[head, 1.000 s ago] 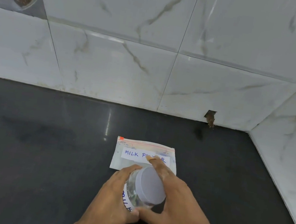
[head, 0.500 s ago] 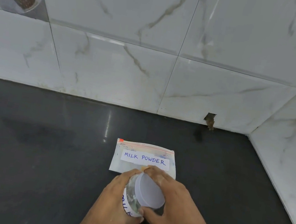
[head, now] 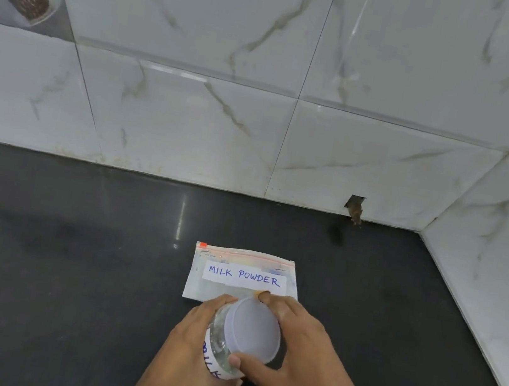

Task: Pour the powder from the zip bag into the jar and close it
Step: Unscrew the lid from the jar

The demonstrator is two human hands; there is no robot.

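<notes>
A clear plastic jar [head: 218, 349] with a handwritten label is held tilted above the black counter. My left hand [head: 185, 357] wraps around its body from the left. On top sits a pale lilac lid [head: 254, 328], which my right hand [head: 301, 358] grips by the rim with thumb and fingers. Just behind the jar lies a flat zip bag [head: 234, 275] with a red zip strip and a white label reading MILK POWDER. The bag's near edge is hidden by my hands and the jar.
The black counter [head: 68, 280] runs left and toward me. White marble-look tiled walls [head: 256, 127] close it off at the back and on the right, meeting in a corner. A small chipped hole [head: 356, 208] sits at the base of the back wall.
My right hand's fingers have shifted around the lid's rim, uncovering the bag's label. The jar has stayed in my left hand in about the same place.
</notes>
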